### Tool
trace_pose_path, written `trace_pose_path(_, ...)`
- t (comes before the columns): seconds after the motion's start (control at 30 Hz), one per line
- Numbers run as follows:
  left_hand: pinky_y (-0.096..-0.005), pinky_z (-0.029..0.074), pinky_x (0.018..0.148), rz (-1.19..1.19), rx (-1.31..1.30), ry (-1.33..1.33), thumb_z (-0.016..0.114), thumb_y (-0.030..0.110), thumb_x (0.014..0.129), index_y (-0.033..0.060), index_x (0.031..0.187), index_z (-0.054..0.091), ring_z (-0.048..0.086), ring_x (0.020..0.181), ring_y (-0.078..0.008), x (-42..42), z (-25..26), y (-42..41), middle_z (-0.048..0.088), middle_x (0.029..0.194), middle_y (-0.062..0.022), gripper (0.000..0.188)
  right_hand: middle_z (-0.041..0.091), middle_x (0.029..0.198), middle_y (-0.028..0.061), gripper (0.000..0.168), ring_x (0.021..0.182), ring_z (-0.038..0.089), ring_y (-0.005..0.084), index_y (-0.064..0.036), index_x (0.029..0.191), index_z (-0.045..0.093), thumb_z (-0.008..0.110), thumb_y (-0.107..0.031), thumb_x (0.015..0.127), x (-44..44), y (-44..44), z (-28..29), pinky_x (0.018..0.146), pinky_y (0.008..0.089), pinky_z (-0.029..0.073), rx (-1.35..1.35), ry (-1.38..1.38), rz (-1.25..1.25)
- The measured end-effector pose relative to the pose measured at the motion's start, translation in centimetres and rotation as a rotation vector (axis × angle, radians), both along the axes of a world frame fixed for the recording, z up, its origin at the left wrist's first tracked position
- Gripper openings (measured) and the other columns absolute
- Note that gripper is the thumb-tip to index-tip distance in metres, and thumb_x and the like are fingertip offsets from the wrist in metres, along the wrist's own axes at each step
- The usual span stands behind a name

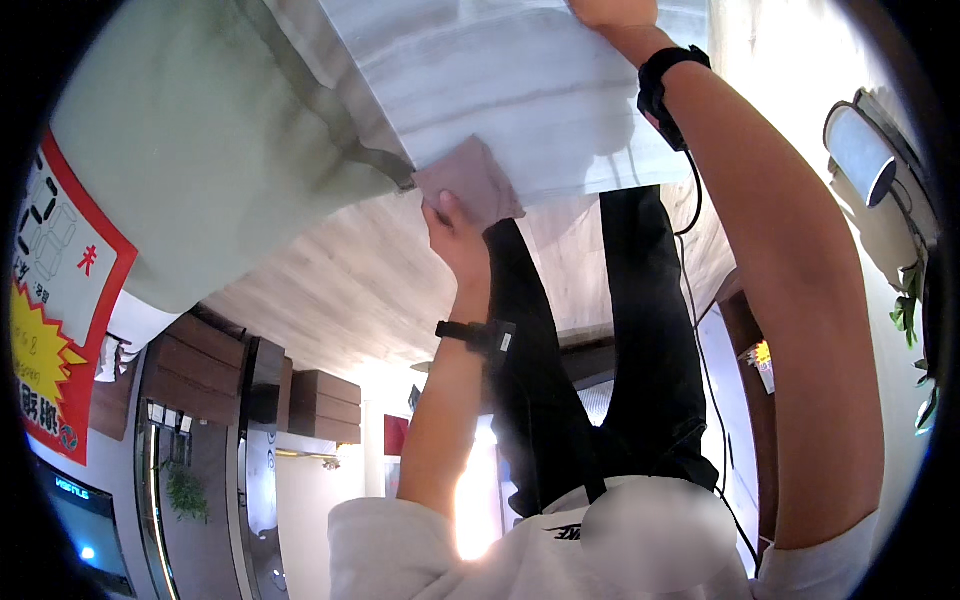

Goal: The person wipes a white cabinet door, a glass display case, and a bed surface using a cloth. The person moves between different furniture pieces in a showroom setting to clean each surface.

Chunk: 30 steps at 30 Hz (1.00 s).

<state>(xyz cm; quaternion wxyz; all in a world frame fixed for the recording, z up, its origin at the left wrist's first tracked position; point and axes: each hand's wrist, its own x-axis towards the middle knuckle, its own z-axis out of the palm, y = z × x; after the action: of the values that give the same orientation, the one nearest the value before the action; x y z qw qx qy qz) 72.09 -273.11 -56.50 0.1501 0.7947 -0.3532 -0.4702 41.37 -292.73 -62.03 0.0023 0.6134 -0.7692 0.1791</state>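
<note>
My left hand (pixel 454 232) grips a folded pinkish-brown cloth (pixel 472 180), its thumb on top. The cloth lies against the near left corner of a glossy grey-white marbled tabletop (pixel 517 97) and hangs partly past its edge. My right hand (pixel 619 11) is at the top rim of the picture, over the far right part of the tabletop. Its fingers are cut off, so what they touch is hidden. A black strap with a small device circles each wrist.
A large pale green surface (pixel 172 150) adjoins the tabletop on the left. A red-bordered price sign (pixel 112 277) stands by it. From my right wrist a black cable (pixel 699 195) hangs down beside my leg. Wood-look flooring (pixel 330 277) lies below; brown drawer units (pixel 326 405) stand farther off.
</note>
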Motion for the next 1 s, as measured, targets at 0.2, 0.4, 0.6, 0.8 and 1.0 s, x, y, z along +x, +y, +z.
trace_pose_path(0.2,-0.0341,0.046,0.093,-0.006,0.049,0.042,0.052,0.035,0.11,-0.0063,0.119,0.06,0.055,0.097,-0.0194,0.6,1.0,-0.6,0.065,0.108,-0.0122,0.043,0.037,0.16,0.0239,0.061,0.149,0.032,0.0445,-0.007,0.151,0.047,0.053,-0.02,0.092,-0.3,-0.6,0.1,0.121,0.0629,0.022,0.021,0.007,-0.021)
trace_pose_path(0.4,-0.0329,0.045,0.1,0.067,0.118,0.122,0.055,0.029,0.11,-0.0069,0.13,0.06,0.058,0.108,-0.0176,1.7,2.7,-0.6,0.067,0.119,-0.0108,0.041,0.035,0.162,0.0225,0.061,0.15,0.031,0.0433,-0.009,0.151,0.047,0.053,-0.019,0.091,-0.4,-0.5,0.1,0.123,0.0613,0.02,0.035,-0.013,-0.03)
trace_pose_path(0.6,-0.0315,0.043,0.103,0.155,0.189,0.261,0.059,0.029,0.108,-0.0071,0.132,0.06,0.057,0.112,-0.0159,3.1,1.6,0.0,0.067,0.122,-0.0085,0.043,0.034,0.161,0.0231,0.061,0.151,0.029,0.0438,-0.007,0.151,0.046,0.051,-0.016,0.091,-0.4,-0.8,0.5,0.123,0.0606,0.019,0.081,-0.035,-0.031)
trace_pose_path(0.8,-0.0315,0.044,0.104,0.106,-0.039,0.255,0.062,0.026,0.106,-0.0077,0.133,0.06,0.058,0.114,-0.0174,0.6,-0.1,-3.7,0.067,0.125,-0.0107,0.043,0.033,0.162,0.0241,0.061,0.151,0.028,0.044,-0.006,0.151,0.045,0.049,-0.017,0.091,-0.3,-0.7,0.5,0.123,0.0603,0.018,0.131,0.015,-0.035)
trace_pose_path(1.0,-0.0379,0.049,0.103,-0.039,-0.292,0.055,0.069,0.026,0.099,-0.0049,0.137,0.059,0.066,0.117,-0.0304,-3.3,-2.8,-14.9,0.069,0.127,-0.0229,0.049,0.038,0.162,0.0161,0.058,0.152,0.031,0.0364,-0.019,0.155,0.046,0.049,-0.031,0.098,-2.7,-0.1,-1.6,0.124,0.058,0.017,-0.04,0.023,0.076)
